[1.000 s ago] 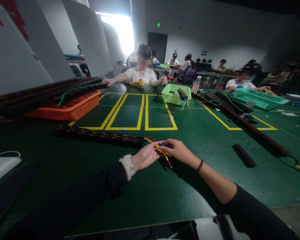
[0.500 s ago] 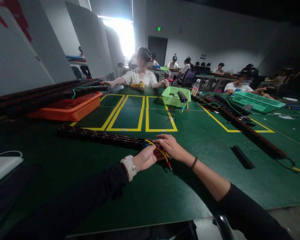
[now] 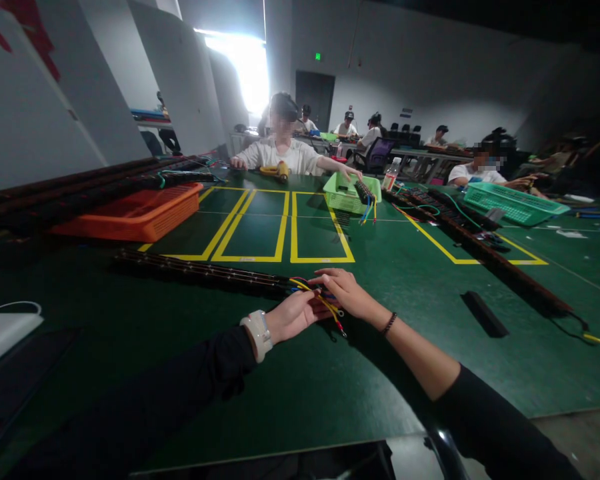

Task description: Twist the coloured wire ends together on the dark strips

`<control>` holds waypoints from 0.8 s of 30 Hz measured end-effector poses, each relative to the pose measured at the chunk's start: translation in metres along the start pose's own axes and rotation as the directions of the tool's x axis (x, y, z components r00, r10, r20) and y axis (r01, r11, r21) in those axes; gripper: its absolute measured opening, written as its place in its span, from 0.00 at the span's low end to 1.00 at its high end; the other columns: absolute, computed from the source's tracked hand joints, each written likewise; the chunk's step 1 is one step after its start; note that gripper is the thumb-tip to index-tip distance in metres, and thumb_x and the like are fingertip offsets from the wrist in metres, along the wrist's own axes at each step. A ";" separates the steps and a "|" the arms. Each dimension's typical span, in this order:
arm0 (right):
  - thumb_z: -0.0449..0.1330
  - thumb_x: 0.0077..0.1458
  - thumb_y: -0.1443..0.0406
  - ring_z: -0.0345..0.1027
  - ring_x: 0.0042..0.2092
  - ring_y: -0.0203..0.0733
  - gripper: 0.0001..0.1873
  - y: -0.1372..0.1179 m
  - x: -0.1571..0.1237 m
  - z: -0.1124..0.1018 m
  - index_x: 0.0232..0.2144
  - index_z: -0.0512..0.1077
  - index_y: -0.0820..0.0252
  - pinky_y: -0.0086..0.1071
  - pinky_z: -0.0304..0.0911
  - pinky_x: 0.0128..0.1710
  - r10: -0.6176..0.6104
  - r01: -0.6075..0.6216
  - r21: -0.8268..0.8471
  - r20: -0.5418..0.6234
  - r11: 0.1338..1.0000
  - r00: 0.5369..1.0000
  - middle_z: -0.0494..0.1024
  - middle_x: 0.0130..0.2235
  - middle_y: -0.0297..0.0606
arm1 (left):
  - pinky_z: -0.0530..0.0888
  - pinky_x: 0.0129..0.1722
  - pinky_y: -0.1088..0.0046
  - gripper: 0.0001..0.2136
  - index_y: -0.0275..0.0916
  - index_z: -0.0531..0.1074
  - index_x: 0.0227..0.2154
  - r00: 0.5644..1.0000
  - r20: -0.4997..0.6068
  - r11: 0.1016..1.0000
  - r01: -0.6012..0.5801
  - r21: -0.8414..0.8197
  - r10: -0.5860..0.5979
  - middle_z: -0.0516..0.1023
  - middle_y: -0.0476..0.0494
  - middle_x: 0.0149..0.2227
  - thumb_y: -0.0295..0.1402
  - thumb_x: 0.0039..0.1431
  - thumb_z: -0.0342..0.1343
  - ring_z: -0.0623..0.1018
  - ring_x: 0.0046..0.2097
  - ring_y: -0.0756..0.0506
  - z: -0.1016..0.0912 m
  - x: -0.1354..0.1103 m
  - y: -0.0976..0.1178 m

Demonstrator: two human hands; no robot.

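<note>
A long black cable harness lies across the green table, its right end reaching my hands. Yellow wires come out of that end, along with thin blue and pink ones. My left hand is closed on the yellow wires, thumb on top and fingers underneath. Just to the right, my right hand bends over the same wires from above, its fingertips closed at them; the exact grip is partly hidden. Past my fingers stick out bare metal lugs, one with a red sleeve.
An orange basket stands at the left beneath more black harnesses. A green basket sits opposite, near a co-worker and a yellow tool. At the right lie a long harness and a black strip.
My hands stay at the wires with only slight finger shifts. Across the table, the co-worker has drawn one hand back from the harnesses and brought the other to the green basket.
</note>
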State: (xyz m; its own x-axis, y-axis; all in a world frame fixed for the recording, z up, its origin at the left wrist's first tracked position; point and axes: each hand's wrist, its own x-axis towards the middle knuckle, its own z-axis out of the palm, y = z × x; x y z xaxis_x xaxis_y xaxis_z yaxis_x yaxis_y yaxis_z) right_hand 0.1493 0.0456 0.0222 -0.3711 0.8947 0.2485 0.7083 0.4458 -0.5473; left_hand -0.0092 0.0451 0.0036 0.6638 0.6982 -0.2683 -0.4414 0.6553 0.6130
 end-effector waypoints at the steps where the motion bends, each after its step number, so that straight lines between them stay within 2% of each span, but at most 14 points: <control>1: 0.39 0.65 0.56 0.60 0.54 0.45 0.25 0.001 0.000 0.001 0.47 0.72 0.54 0.44 0.51 0.55 0.025 -0.025 -0.003 0.004 1.000 1.000 0.71 0.52 0.40 | 0.69 0.48 0.62 0.10 0.29 0.71 0.36 1.000 -0.008 1.000 0.009 0.002 -0.009 0.78 0.34 0.36 0.24 0.61 0.44 0.77 0.42 0.44 0.000 0.000 0.000; 4: 0.41 0.64 0.55 0.63 0.52 0.44 0.24 0.007 0.000 0.001 0.46 0.71 0.60 0.41 0.54 0.52 0.088 -0.087 0.049 -0.019 0.995 0.996 0.72 0.49 0.44 | 0.69 0.48 0.62 0.11 0.27 0.71 0.38 0.999 -0.013 0.999 0.042 0.005 -0.042 0.77 0.32 0.36 0.26 0.62 0.43 0.77 0.43 0.43 0.001 -0.001 0.002; 7: 0.47 0.60 0.51 0.67 0.41 0.41 0.23 0.011 -0.002 -0.005 0.40 0.72 0.63 0.34 0.61 0.41 0.159 -0.156 0.147 -0.005 0.977 0.987 0.75 0.40 0.42 | 0.68 0.49 0.62 0.13 0.26 0.70 0.39 0.998 0.017 0.998 0.054 -0.015 -0.054 0.77 0.31 0.37 0.29 0.63 0.43 0.76 0.44 0.42 0.002 -0.002 0.003; 10: 0.52 0.55 0.46 0.65 0.29 0.35 0.26 0.011 -0.006 -0.015 0.34 0.70 0.64 0.28 0.60 0.27 0.261 -0.287 0.219 0.140 0.933 0.955 0.74 0.30 0.37 | 0.68 0.49 0.64 0.13 0.27 0.71 0.40 0.999 0.030 0.999 0.030 -0.035 -0.029 0.76 0.32 0.38 0.30 0.62 0.45 0.76 0.44 0.43 0.004 -0.004 0.004; 12: 0.53 0.54 0.45 0.64 0.25 0.33 0.26 0.010 -0.009 -0.020 0.32 0.69 0.64 0.26 0.58 0.22 0.294 -0.356 0.250 0.252 0.900 0.922 0.73 0.27 0.36 | 0.68 0.48 0.65 0.12 0.27 0.71 0.39 1.000 0.025 0.999 0.006 -0.042 -0.005 0.76 0.32 0.39 0.29 0.62 0.45 0.76 0.44 0.43 0.004 -0.004 0.003; 15: 0.55 0.53 0.47 0.64 0.24 0.31 0.25 0.009 -0.011 -0.021 0.34 0.68 0.65 0.24 0.59 0.20 0.324 -0.415 0.310 0.305 0.855 0.895 0.73 0.29 0.37 | 0.68 0.48 0.66 0.11 0.28 0.71 0.38 1.000 0.019 0.998 -0.016 -0.056 0.017 0.76 0.34 0.39 0.28 0.62 0.45 0.75 0.44 0.44 0.003 -0.002 0.002; 20: 0.59 0.51 0.49 0.65 0.23 0.31 0.23 0.009 -0.011 -0.017 0.32 0.67 0.65 0.24 0.63 0.20 0.318 -0.417 0.371 0.300 0.830 0.899 0.71 0.27 0.36 | 0.66 0.49 0.67 0.14 0.29 0.72 0.42 0.994 0.102 0.999 -0.031 -0.044 0.035 0.75 0.35 0.41 0.30 0.63 0.45 0.74 0.45 0.45 0.001 0.000 0.001; 22: 0.58 0.53 0.49 0.65 0.23 0.31 0.22 0.006 -0.012 -0.018 0.33 0.68 0.66 0.24 0.63 0.19 0.308 -0.434 0.398 0.342 0.808 0.888 0.71 0.27 0.36 | 0.66 0.49 0.67 0.15 0.28 0.71 0.45 0.993 0.114 0.999 -0.029 -0.033 0.033 0.75 0.34 0.42 0.32 0.63 0.45 0.73 0.46 0.44 0.000 0.001 0.001; 24: 0.55 0.55 0.50 0.66 0.24 0.32 0.22 0.002 -0.013 -0.020 0.37 0.69 0.65 0.25 0.65 0.20 0.293 -0.485 0.473 0.424 0.735 0.857 0.72 0.27 0.36 | 0.66 0.48 0.67 0.16 0.28 0.70 0.47 0.993 0.111 0.999 -0.028 -0.033 0.032 0.74 0.33 0.43 0.32 0.63 0.45 0.73 0.45 0.44 -0.001 0.001 0.001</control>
State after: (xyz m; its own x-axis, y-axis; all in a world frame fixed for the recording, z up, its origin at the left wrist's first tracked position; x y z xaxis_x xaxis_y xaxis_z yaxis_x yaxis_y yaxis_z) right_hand 0.1673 0.0349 0.0337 -0.3649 0.8860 -0.2861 0.4169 -0.1193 -0.9011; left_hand -0.0099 0.0470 0.0033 0.7124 0.6823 -0.1645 -0.4796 0.6444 0.5955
